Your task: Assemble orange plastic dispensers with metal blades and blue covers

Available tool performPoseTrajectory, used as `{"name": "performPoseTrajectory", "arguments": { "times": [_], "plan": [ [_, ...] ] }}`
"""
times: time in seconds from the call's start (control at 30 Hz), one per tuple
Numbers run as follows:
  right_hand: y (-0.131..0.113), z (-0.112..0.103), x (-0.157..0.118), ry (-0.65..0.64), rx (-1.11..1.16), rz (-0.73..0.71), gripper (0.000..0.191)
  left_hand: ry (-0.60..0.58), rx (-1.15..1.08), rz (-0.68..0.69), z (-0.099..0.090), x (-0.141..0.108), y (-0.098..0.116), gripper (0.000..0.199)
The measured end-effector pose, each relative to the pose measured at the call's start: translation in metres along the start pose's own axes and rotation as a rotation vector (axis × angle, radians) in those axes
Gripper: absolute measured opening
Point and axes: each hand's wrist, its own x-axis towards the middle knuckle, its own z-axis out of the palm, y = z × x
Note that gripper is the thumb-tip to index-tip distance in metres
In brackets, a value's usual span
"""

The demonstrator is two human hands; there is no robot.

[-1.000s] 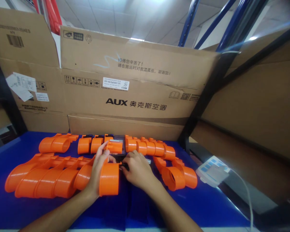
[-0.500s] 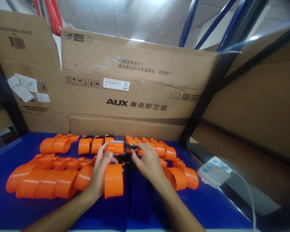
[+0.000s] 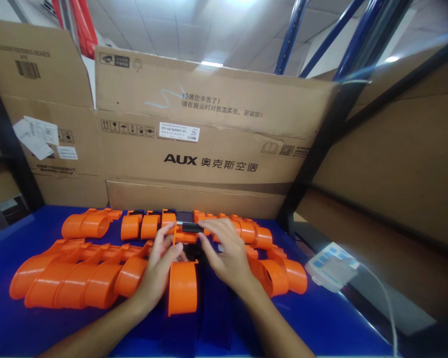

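My left hand (image 3: pixel 157 266) is closed around an orange plastic part (image 3: pixel 183 288), a wide curved band at the bottom with a narrower section at the top. In my right hand (image 3: pixel 229 253), thumb and fingers pinch the right end of a short black strip (image 3: pixel 191 227). That strip lies level along the top section of the orange part; whether it is seated there I cannot tell. A pale toothed edge shows just above it. Dark material between the hands is partly hidden by the fingers.
More orange parts stand in rows at left (image 3: pixel 72 281), back left (image 3: pixel 85 223) and right (image 3: pixel 283 273) on the blue surface (image 3: pixel 142 333). A dark square object (image 3: pixel 184 217) sits behind my hands. Cardboard (image 3: pixel 209 184) walls the back. A clear-lidded box (image 3: pixel 332 266) and cable (image 3: pixel 386 303) are at right.
My right hand has brought the black strip left, from a slant beside the orange part to level across its top. The orange part has shifted slightly right and down with my left hand.
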Motion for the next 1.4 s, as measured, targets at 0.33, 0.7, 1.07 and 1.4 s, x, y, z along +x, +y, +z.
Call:
{"name": "performPoseTrajectory", "arguments": {
  "times": [0.33,0.7,1.07,1.4],
  "plan": [
    [-0.003,0.003,-0.001,-0.032,0.005,0.023,0.022,-0.042,0.025,-0.009,-0.003,0.001,-0.004,0.066],
    [-0.005,0.003,0.001,-0.145,0.111,0.144,0.024,-0.065,-0.044,-0.016,-0.002,0.004,-0.007,0.068],
    [0.03,-0.022,0.007,-0.329,-0.36,0.57,0.028,0.022,-0.115,-0.06,0.002,0.0,0.002,0.078],
    [0.04,-0.025,-0.002,-0.724,-0.748,0.683,0.026,0.025,-0.087,-0.063,0.001,0.0,0.003,0.08]
  ]
}}
